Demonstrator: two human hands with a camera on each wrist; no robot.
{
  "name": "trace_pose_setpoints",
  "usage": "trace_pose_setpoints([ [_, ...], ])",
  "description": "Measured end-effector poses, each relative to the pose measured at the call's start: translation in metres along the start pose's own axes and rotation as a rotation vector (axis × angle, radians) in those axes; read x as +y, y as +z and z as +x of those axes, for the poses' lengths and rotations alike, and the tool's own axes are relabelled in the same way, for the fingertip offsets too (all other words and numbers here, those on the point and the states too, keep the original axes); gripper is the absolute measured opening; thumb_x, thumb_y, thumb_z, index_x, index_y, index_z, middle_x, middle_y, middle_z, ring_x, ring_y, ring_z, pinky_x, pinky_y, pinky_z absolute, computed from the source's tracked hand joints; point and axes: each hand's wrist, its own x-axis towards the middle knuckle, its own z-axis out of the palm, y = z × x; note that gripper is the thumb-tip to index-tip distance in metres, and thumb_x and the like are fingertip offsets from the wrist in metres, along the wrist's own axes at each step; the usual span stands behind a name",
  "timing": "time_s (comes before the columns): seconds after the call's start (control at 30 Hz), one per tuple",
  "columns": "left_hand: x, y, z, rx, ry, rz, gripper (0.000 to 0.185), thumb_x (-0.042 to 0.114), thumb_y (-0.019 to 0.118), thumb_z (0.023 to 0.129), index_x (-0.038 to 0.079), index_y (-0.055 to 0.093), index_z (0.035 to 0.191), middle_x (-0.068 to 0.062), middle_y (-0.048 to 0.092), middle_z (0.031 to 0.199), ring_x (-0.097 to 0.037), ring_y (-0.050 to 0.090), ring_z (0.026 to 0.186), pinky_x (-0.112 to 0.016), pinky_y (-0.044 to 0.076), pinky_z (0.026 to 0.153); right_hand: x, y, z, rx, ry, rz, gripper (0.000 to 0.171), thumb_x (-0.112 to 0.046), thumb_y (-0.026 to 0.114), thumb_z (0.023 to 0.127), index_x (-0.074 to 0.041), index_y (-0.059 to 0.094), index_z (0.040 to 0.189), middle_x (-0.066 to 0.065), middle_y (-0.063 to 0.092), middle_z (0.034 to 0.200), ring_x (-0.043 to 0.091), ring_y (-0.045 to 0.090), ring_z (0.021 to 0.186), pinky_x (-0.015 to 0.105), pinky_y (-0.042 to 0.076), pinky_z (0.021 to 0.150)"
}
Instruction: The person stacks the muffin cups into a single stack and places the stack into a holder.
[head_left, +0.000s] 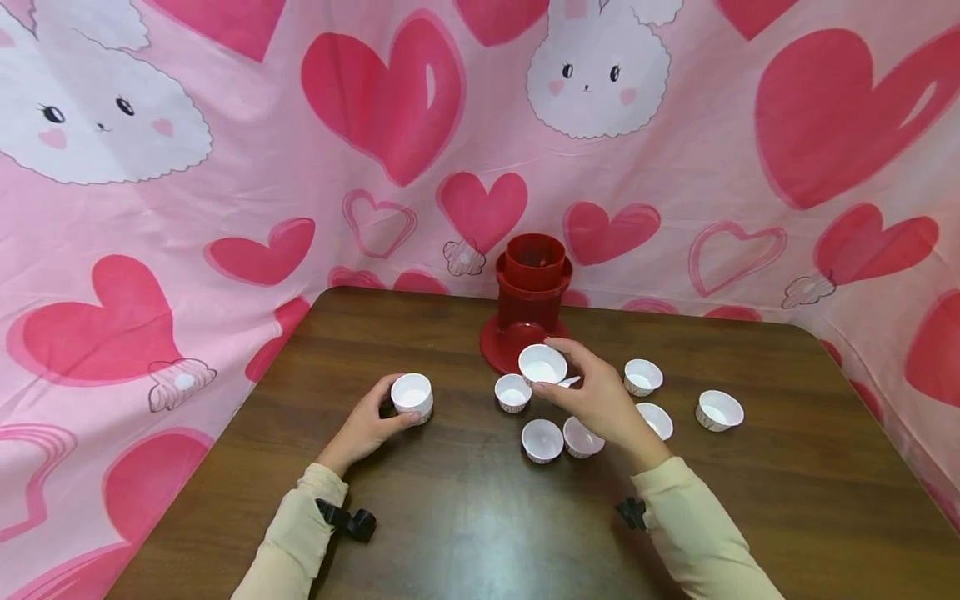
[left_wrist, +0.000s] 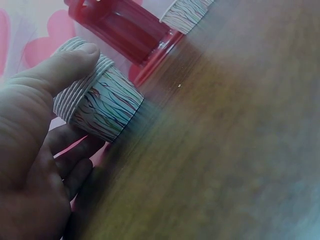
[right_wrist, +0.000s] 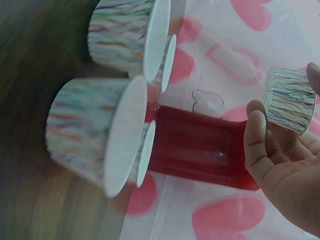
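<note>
1. Sleeves of cream cloth (head_left: 288, 533) cover both arms, and each has a black plastic clip (head_left: 348, 521) near the wrist.
2. Under them is a brown wooden table (head_left: 465, 525).
3. Two white paper cups (head_left: 542, 441) sit nearest on the table, side by side, with their mouths up. The right one looks a bit pink.
4. One more white cup (head_left: 655, 420) is partly behind the right arm. Another white cup (head_left: 719, 410) sits farther right, mouth up.
5. The left hand (head_left: 372, 423) holds a short stack of white paper cups (head_left: 412, 392), with the thumb on one side and fingers on the other. The cups sit one inside the other, and wavy coloured lines run round the outside. The stack's long line goes straight up and down, mouth up. Its bottom is close to the table; I cannot tell if it touches.
6. A small white cup (head_left: 513, 392) stands mouth up between the hands.
7. The right hand (head_left: 588, 387) pinches one white paper cup (head_left: 543, 365) between thumb and finger, up above the table. Its mouth points up, its bottom down.
8. Past that hand, on the right, is a white cup (head_left: 642, 377), mouth up.
9. Farther back, a red plastic tube on a round base (head_left: 531, 308) stands tall and straight.
10. Last comes a pink cloth with hearts and bunnies (head_left: 480, 125).
</note>
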Motion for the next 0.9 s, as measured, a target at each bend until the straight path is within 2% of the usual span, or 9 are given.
trace_pose_setpoints([
  [0.27,0.002,0.000,-0.002,-0.001,-0.005,-0.013,0.062,0.005,0.080,0.085,-0.005,0.049,0.138,-0.022,0.059,0.128,-0.040,0.052,0.120,-0.057,0.037,0.102,-0.012,0.020,0.013,-0.013,-0.053,0.019,0.061,-0.023,0.085,0.083,-0.016,0.059,0.138,0.003,0.065,0.120,0.021,0.059,0.090,0.038,0.053,0.078],
  [0.5,0.003,-0.001,-0.001,-0.006,-0.024,0.020,0.060,0.005,0.079,0.086,-0.005,0.049,0.138,-0.022,0.058,0.128,-0.040,0.052,0.121,-0.057,0.038,0.102,-0.024,0.036,0.024,-0.008,-0.070,0.016,0.058,-0.022,0.085,0.082,-0.014,0.062,0.134,0.004,0.064,0.114,0.022,0.053,0.090,0.037,0.047,0.076],
  [0.73,-0.029,0.004,0.006,0.013,-0.045,0.017,0.066,0.009,0.081,0.085,0.001,0.048,0.142,-0.020,0.056,0.134,-0.040,0.048,0.127,-0.059,0.033,0.107,-0.030,0.052,0.034,-0.043,-0.037,0.036,0.057,-0.026,0.085,0.082,-0.017,0.061,0.134,0.003,0.062,0.104,0.021,0.052,0.088,0.036,0.046,0.074],
  [0.9,-0.039,0.003,0.009,0.015,-0.025,0.009,0.067,0.016,0.083,0.085,0.005,0.050,0.141,-0.015,0.058,0.133,-0.035,0.050,0.126,-0.057,0.034,0.107,-0.035,0.063,0.041,-0.045,-0.060,0.041,0.058,-0.025,0.086,0.082,-0.013,0.061,0.133,0.002,0.061,0.103,0.020,0.052,0.086,0.035,0.047,0.073],
])
